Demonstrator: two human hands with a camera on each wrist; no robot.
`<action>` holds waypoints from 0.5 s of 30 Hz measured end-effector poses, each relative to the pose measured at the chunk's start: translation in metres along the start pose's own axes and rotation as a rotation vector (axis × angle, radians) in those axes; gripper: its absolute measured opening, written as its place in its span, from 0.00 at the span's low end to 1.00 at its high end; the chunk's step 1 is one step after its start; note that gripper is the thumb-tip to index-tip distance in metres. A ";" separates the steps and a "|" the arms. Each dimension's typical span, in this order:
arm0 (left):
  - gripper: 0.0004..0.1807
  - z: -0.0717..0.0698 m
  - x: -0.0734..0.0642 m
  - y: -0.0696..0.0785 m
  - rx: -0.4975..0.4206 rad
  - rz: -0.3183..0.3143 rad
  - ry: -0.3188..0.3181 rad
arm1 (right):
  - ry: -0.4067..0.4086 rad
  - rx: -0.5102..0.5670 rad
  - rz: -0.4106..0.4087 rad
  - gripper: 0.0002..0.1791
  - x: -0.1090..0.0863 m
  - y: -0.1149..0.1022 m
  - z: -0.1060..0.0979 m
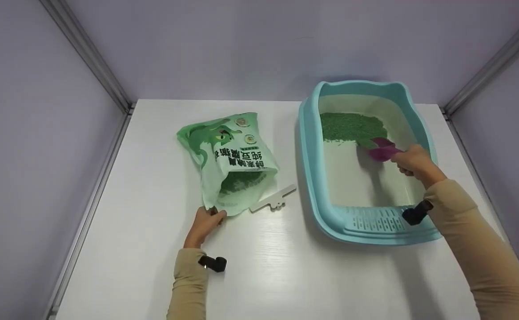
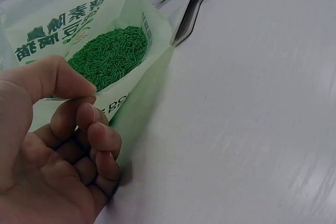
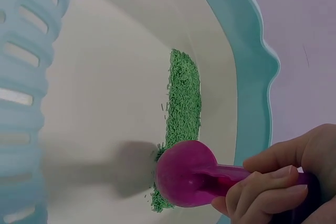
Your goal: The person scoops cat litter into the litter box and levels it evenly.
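Observation:
My right hand (image 1: 415,162) grips the handle of a magenta scoop (image 1: 383,151) inside a blue litter box (image 1: 310,164). Green pellet litter (image 1: 352,126) lies in a band along the far end of the box floor, and the scoop's mouth is at its near edge. In the right wrist view the scoop's rounded bowl (image 3: 184,174) covers part of the band. At the left, my left hand (image 1: 205,226) pinches the near rim of an open green litter bag (image 1: 237,146) between thumb and fingers. More green pellets (image 2: 113,56) show inside the bag's mouth.
A pale flat clip (image 1: 275,199) lies between the bag and the box, near the bag's mouth. The litter box has a slotted step (image 1: 375,220) at its near end. Walls close off the back and both sides of the white table (image 1: 259,266).

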State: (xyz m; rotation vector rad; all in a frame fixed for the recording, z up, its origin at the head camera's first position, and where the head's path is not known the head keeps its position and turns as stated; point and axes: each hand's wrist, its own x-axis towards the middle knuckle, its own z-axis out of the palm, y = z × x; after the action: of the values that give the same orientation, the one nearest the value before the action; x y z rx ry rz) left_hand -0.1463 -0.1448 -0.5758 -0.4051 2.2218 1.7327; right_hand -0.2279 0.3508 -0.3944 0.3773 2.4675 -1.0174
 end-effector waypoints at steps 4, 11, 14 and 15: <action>0.11 0.000 0.000 0.001 -0.006 0.001 -0.006 | -0.011 -0.016 -0.023 0.22 0.000 -0.010 0.006; 0.11 -0.001 0.000 0.000 -0.013 -0.003 -0.013 | -0.028 0.004 -0.045 0.19 0.004 -0.027 0.021; 0.12 0.000 0.001 -0.001 -0.019 0.005 -0.008 | -0.024 -0.020 -0.045 0.16 0.006 -0.035 0.029; 0.11 0.000 0.001 -0.001 -0.019 0.007 -0.006 | -0.021 -0.029 -0.043 0.15 0.006 -0.037 0.031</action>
State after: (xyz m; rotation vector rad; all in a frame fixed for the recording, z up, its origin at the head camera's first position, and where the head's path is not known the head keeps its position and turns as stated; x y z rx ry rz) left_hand -0.1465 -0.1453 -0.5769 -0.3958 2.2067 1.7580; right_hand -0.2393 0.3032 -0.3948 0.3042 2.4787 -0.9963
